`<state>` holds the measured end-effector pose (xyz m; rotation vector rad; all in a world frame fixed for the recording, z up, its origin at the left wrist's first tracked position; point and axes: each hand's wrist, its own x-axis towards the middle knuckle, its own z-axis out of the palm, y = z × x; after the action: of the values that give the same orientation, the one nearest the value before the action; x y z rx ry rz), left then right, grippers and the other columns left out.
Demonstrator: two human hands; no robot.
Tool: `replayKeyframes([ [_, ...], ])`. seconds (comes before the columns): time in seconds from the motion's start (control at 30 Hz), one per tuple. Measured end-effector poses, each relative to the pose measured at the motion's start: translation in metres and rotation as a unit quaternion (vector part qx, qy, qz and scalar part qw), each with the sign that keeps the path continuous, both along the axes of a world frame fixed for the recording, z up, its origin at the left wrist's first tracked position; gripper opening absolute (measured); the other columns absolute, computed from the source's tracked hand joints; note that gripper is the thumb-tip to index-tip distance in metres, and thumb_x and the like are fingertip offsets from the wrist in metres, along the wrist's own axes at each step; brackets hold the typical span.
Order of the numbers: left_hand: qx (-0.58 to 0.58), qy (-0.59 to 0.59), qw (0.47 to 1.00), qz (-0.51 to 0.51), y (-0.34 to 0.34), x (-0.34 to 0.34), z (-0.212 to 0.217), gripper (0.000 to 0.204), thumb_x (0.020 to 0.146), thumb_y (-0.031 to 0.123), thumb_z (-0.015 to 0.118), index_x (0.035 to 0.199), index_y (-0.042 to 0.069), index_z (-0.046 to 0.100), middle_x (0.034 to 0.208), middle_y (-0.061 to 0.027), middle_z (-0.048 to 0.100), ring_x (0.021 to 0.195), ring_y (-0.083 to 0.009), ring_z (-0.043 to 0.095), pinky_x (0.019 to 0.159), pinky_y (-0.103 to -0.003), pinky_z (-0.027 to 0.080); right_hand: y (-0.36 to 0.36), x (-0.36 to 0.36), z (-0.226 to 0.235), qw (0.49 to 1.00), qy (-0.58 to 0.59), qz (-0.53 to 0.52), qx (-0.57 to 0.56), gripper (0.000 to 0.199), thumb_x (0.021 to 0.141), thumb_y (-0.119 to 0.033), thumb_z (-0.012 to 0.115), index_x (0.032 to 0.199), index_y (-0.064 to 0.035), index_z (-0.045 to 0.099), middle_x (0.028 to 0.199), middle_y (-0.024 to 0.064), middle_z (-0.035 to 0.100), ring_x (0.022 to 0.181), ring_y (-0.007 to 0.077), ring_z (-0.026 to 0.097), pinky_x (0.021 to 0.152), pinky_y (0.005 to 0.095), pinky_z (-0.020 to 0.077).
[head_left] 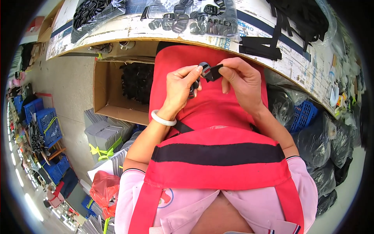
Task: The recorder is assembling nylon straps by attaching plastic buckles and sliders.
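- Holding a small blk buckle (204, 68) in L hand (177, 85): fingers closed on it, thumb on near side; 2nd dark piece (192, 90) tucked lower in same hand, too hidden to tell its shape.
- R hand (246, 82): thumb + index pinched tight on short blk strap (216, 71), other fingers loosely curled.
- Strap end meets buckle btwn the two hands; can't tell if it's threaded thru or only against it.
- Both pcs held up over lap, in front of red apron (212, 113), near edge of worktop (295, 73).
- White bracelet (163, 118) on L wrist.
- On worktop, far side: clear bag (230, 29) w/ many blk buckles, abt centre; another clear bag (116, 8) of blk pcs to L; pile of blk straps (302, 19) to R, some flat ones (260, 50) near front edge.
- L of lap, below worktop: open cardbd box (122, 113), blk pcs (137, 82) inside.
- Nearer on L: grey stacks (102, 130) w/ yellow-green ties, red plastic bag (105, 193).
- R side, below worktop: blue crate (303, 116) beside dark plastic bags (316, 144).
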<state>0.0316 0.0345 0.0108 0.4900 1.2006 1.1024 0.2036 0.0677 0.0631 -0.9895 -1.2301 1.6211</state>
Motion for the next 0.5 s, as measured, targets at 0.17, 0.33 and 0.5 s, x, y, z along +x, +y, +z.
replayKeyframes([
  [0.17,0.052,0.053,0.997,-0.003,-0.004,-0.002,0.002,0.017,0.091,0.013,0.067,0.100,-0.001,0.071,0.069,-0.0030,0.065,0.051,-0.0049,0.054,0.042,-0.018,0.040,0.010,0.011,-0.016,0.979,-0.137,0.086,-0.125,0.014,0.092,-0.014,0.065,0.087,-0.0010,0.062,0.069,0.0008,0.061,0.051,0.0046,0.054,0.044,0.0192,0.0433],
  [0.33,0.112,0.130,0.985,-0.002,-0.014,0.005,0.002,0.015,0.088,0.008,0.069,0.101,0.000,0.071,0.079,-0.0019,0.066,0.058,-0.0043,0.056,0.046,-0.018,0.042,0.007,0.005,-0.021,0.966,-0.155,0.092,-0.184,0.018,0.092,-0.013,0.065,0.081,-0.0017,0.057,0.070,0.0023,0.061,0.052,0.0065,0.057,0.046,0.0206,0.0472],
  [0.5,0.186,0.165,0.969,-0.013,-0.010,-0.005,0.005,0.016,0.086,0.002,0.069,0.102,0.000,0.071,0.086,-0.0031,0.065,0.062,-0.0051,0.056,0.049,-0.018,0.042,-0.002,-0.010,-0.024,0.983,-0.003,0.017,-0.181,0.017,0.095,-0.017,0.062,0.092,0.0004,0.060,0.074,0.0035,0.062,0.057,0.0087,0.060,0.049,0.0222,0.0510],
])
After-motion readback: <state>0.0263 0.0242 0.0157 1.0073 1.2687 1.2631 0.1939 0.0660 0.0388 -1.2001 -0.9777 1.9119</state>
